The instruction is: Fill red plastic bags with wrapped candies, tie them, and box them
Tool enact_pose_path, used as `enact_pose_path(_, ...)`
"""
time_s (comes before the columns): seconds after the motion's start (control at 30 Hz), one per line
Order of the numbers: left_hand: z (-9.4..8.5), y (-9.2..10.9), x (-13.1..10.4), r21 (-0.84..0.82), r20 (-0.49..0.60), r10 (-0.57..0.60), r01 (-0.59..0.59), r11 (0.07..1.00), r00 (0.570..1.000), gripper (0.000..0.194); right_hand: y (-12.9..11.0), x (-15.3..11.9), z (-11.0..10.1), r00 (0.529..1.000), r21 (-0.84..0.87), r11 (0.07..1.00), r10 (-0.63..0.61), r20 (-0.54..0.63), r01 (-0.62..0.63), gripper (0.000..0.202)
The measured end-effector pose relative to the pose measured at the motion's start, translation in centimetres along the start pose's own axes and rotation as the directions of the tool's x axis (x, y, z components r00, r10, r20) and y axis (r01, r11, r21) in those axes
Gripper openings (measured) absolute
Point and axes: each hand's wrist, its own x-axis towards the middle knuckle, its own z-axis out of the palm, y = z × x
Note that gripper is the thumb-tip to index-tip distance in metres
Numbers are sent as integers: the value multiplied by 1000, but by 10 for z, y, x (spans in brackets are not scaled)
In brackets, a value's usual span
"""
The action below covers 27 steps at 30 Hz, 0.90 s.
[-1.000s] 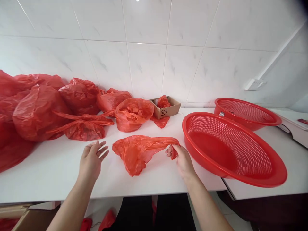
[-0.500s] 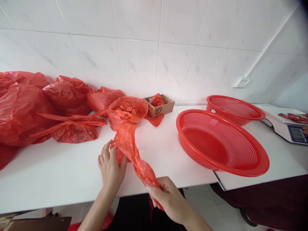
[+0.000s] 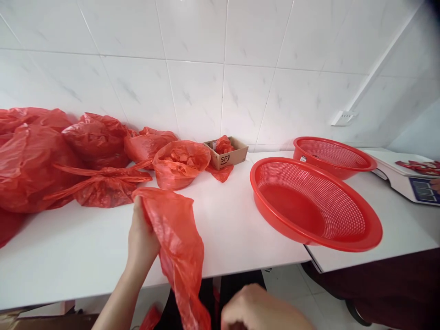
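A white tiled wall [image 3: 192,96] is filling the background, and a white table [image 3: 227,229] is standing against it, with a second white table [image 3: 388,233] adjoining on the right. Stuffed red bags [image 3: 37,169] are heaping up along the left end of the first table. A red basket [image 3: 305,206] with perforated sides is resting to the right, partly over the seam between the tables, and another basket [image 3: 335,156] is sitting just behind it. A scale [image 3: 398,169] is standing farther right, with red packets [image 3: 419,167] lying on top.

A loose red bag [image 3: 180,238] is hanging at the table's front edge, its upper end draping over the left hand and its lower end dangling past the edge. Behind it, an open bag [image 3: 182,169] is resting beside a small cardboard box [image 3: 237,158]. The left hand [image 3: 142,233] is supporting the loose bag, but plastic is hiding the fingers, so whether they are pinching it cannot be told. The right hand [image 3: 256,309] is curling near the bag's lower end, blurring; whether it is pinching anything cannot be told. Crumpled plastic [image 3: 224,145] is lying inside the box.
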Motion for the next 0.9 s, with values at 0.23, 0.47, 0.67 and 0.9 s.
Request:
enact_pose_path(0.23,6,39,-32,306,393,89,-222,926,915,75,-45,23,20,715,-253,750,-661,-228,612,15)
enact_pose_path(0.47,-49,15,-1,403,429,85,-275,873,899,57,-1,50,-20,915,-769,632,-361,-183,96,20)
enact_pose_path(0.67,-61,-22,3,165,448,99,-192,967,889,40,0,-11,-60,946,-509,829,-314,-84,230,36)
enact_pose_path(0.9,-30,-19,-11,-93,598,13,54,994,802,35,47,-40,-227,479,-375,906,-246,-843,-195,21)
